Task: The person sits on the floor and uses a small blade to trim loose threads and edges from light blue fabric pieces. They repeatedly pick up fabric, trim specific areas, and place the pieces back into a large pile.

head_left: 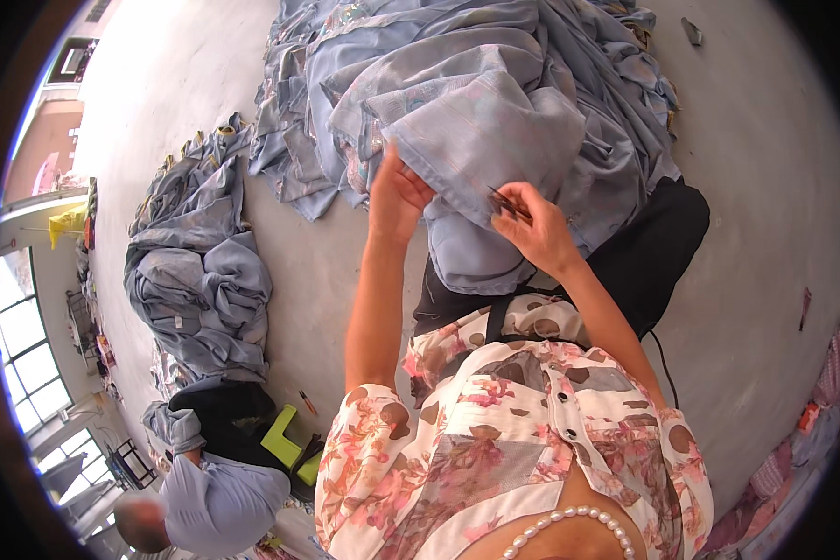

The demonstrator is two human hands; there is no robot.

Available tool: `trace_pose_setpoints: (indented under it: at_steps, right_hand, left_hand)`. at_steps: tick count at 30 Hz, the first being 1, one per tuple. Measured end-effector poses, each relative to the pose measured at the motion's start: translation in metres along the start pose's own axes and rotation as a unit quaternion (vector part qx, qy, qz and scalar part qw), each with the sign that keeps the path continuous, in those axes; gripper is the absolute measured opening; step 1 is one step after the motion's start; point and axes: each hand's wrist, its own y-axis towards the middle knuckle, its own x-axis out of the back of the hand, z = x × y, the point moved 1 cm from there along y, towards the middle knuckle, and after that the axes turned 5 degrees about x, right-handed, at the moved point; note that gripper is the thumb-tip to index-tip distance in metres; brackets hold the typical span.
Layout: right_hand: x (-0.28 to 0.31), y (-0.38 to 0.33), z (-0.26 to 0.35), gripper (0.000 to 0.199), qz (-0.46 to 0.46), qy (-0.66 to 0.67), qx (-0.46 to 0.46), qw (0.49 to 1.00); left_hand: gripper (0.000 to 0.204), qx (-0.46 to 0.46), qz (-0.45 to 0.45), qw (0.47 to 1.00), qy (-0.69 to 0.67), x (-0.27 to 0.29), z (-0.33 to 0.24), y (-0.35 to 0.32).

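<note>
A large heap of grey-blue fabric with patterned patches lies in front of me, one part draped over my lap. My left hand is closed at the fabric's near left edge, its fingers partly hidden by the cloth. In my right hand is a small dark pointed tool that looks like thread snips. The tip points up and left, close over the cloth. My right fingers are wrapped round the tool, beside the same fabric edge.
To the left, a second pile of grey-blue fabric lies on the grey floor before a seated person. A bright green object sits beside that person. Pinkish cloth bundles line the lower right.
</note>
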Motion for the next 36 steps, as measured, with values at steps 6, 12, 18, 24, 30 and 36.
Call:
trace_pose_setpoints:
  at_steps: [6, 12, 18, 24, 30, 36]
  right_hand:
    - [-0.004, 0.006, -0.02, 0.027, -0.016, 0.033, -0.008, 0.999]
    - [-0.005, 0.012, 0.02, 0.025, -0.062, -0.206, 0.138, 0.967]
    - [-0.008, 0.028, 0.028, 0.026, -0.047, -0.293, 0.19, 0.936]
    - [-0.01, 0.034, 0.03, 0.024, -0.043, -0.294, 0.211, 0.931]
    - [-0.009, 0.032, 0.027, 0.021, -0.086, -0.234, 0.174, 0.953]
    - [0.012, 0.031, 0.022, 0.021, -0.172, 0.066, 0.071, 0.98]
  left_hand:
    - [0.022, -0.053, -0.03, 0.967, 0.246, -0.003, 0.015, -0.02]
    - [0.023, -0.06, -0.011, 0.982, 0.181, -0.007, 0.013, -0.03]
    - [0.024, -0.073, 0.007, 0.985, 0.154, -0.013, 0.013, -0.028]
    - [0.026, -0.079, -0.009, 0.984, 0.158, -0.02, 0.013, -0.03]
    - [0.025, -0.078, -0.002, 0.984, 0.159, -0.019, 0.013, -0.029]
    - [0.018, -0.096, 0.001, 0.989, 0.112, -0.007, 0.009, -0.021]
